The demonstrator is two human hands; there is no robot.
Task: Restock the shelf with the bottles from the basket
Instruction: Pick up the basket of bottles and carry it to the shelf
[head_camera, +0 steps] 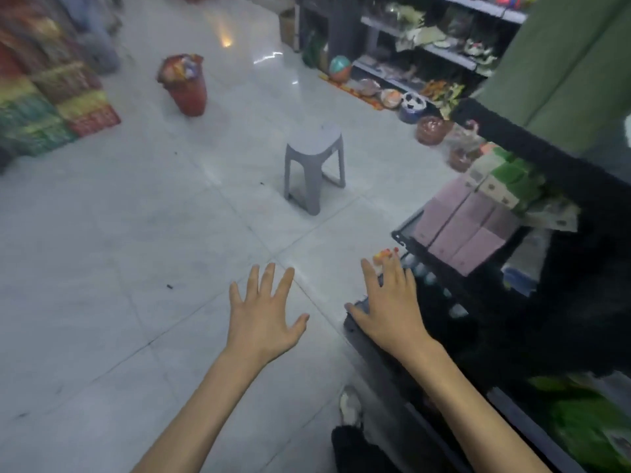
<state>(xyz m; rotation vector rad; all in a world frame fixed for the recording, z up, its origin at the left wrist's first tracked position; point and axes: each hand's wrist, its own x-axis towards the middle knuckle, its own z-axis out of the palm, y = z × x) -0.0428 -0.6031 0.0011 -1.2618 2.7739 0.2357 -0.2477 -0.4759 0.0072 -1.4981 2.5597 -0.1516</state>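
Note:
My left hand [264, 314] hovers over the white tiled floor with its fingers spread and holds nothing. My right hand [389, 305] is stretched out, fingers straight, over the front edge of a low black shelf [362, 339] on the right. Several dark bottles with pale caps [440, 291] stand on that low shelf just beyond my right hand. Small orange and red caps [386, 256] show past my fingertips. No basket is in view. The picture is blurred.
A grey plastic stool [314, 169] stands on the floor ahead. A red bucket of goods [184, 85] sits farther left. Pink boxes [461, 230] and green boxes [505, 182] fill the shelf above the bottles. Colourful packs [47, 110] are stacked at left. More shelves [426, 52] stand behind.

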